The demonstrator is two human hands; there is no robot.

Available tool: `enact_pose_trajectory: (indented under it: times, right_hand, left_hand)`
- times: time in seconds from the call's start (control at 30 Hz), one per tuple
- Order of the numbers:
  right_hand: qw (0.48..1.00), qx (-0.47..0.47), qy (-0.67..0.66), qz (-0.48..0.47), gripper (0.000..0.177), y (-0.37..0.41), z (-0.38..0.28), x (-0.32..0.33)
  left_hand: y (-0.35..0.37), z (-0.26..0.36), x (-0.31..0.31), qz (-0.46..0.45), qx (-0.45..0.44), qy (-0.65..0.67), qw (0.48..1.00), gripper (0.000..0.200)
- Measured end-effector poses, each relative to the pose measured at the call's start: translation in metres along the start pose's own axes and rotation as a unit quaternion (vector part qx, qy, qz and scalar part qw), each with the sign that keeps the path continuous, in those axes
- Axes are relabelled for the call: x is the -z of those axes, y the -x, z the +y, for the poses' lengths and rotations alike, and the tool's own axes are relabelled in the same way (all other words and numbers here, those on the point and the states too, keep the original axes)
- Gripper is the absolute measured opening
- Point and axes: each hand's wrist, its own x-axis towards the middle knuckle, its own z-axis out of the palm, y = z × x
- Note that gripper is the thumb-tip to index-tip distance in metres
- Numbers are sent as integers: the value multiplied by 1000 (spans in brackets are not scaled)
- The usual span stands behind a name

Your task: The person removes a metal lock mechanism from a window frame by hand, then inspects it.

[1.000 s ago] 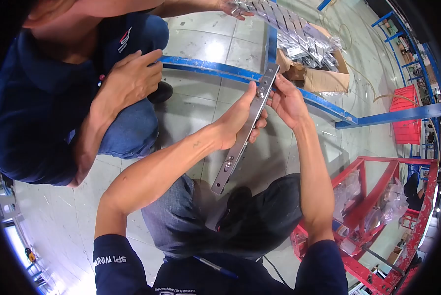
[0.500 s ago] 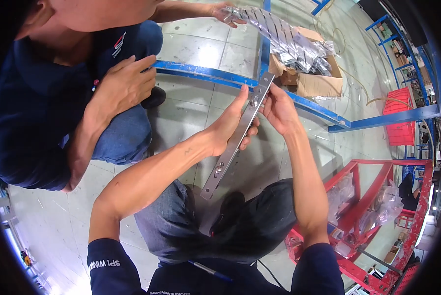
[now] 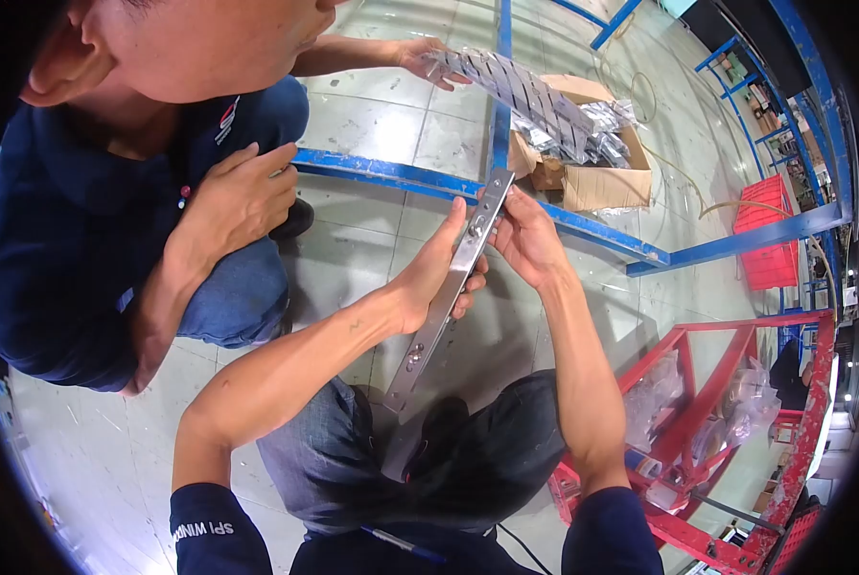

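One long, narrow metal bar (image 3: 446, 302) is in your two hands, held slanting above the floor (image 3: 348, 225), its upper end leaning away from you and its lower end above the gap between your knees. Its broad face is flat and grey with a dull sheen, and the long edge on the right catches a brighter line of light. You can see holes along it, with a raised, shiny round fitting near each end; finer details are too small to make out.

Your left hand (image 3: 428, 287) grasps the bar around its middle, the thumb stretched up along the left side and the fingers curled underneath, their tips showing past the right edge. Your right hand (image 3: 533, 241) has its grip closed on the upper end, with the fingertips at the right edge.

That upper end overlaps the corner where the blue frame's (image 3: 401, 174) bars meet; you cannot tell whether they touch. Beyond the frame, a cardboard box (image 3: 607, 189) holds wrapped pieces near that corner. On your left, a co-worker's hand (image 3: 422, 62) holds a striped clear plastic wrapping (image 3: 535, 103), which reaches over the box's left edge.
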Motion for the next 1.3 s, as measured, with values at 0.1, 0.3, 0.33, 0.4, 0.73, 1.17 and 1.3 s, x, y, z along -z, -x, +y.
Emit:
enact_pose_trajectory:
  times: [0.1, 0.3, 0.33, 0.4, 0.73, 1.17, 1.3]
  right_hand:
    - [1000, -1, 6, 12, 26, 1, -2, -2]
    - [998, -31, 40, 23, 28, 1, -1, 1]
    - [998, -40, 42, 21, 28, 2, -1, 1]
    - [998, -45, 32, 10, 27, 1, -1, 0]
    - [999, -31, -22, -7, 24, 4, -4, 0]
    - [999, -48, 11, -8, 29, 5, -6, -4]
    - [999, -41, -3, -3, 31, 6, -6, -5]
  left_hand:
    - [0, -1, 0, -1, -3, -6, 1000, 83]
    - [0, -1, 0, 11, 1, -5, 1000, 82]
    - [0, -1, 0, 10, -1, -7, 1000, 82]
    - [1, -1, 1, 11, -6, -13, 1000, 82]
    - [2, -1, -1, 6, -4, -13, 1000, 84]
    - [2, 0, 0, 4, -12, -9, 1000, 83]
    - [4, 0, -1, 5, -11, -12, 1000, 83]
